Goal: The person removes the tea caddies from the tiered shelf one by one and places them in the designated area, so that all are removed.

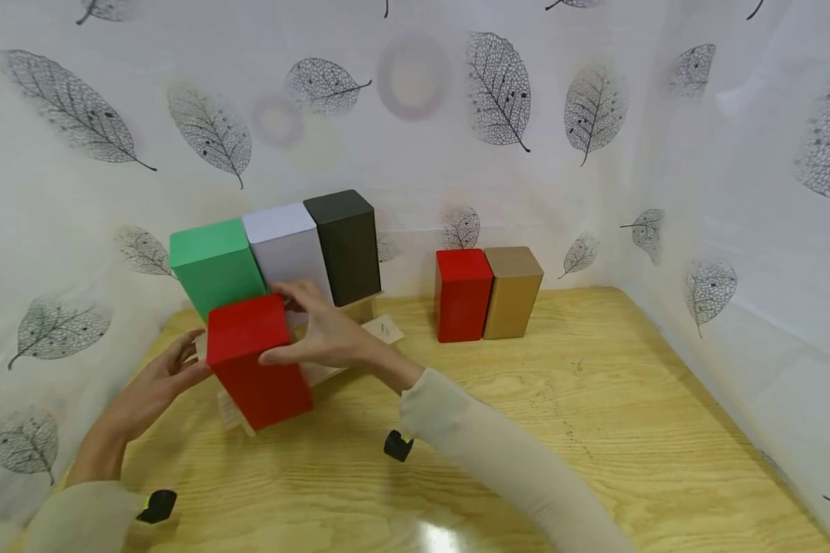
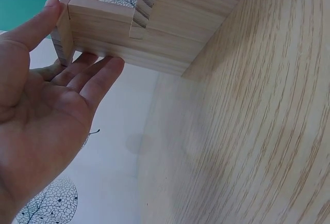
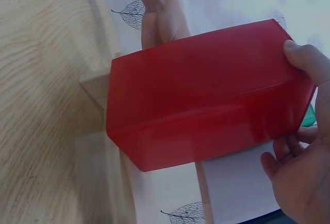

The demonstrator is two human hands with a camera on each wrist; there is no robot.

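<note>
My right hand (image 1: 332, 334) grips a red box (image 1: 259, 384) near its top, thumb on the near side and fingers behind. In the right wrist view the red box (image 3: 201, 90) lies across the front of a light wooden rack (image 3: 98, 87). My left hand (image 1: 145, 392) holds the rack's left end; in the left wrist view its thumb is at the edge of the wooden rack (image 2: 165, 28) and the fingers are beneath. Behind the red box a green box (image 1: 214, 265), a white box (image 1: 287, 242) and a black box (image 1: 349, 257) lean back side by side on the rack.
A second red box (image 1: 459, 303) and a tan box (image 1: 515, 296) stand together on the wood-grain table (image 1: 595, 415), right of the rack. A white leaf-print curtain (image 1: 401, 138) encloses the back and sides.
</note>
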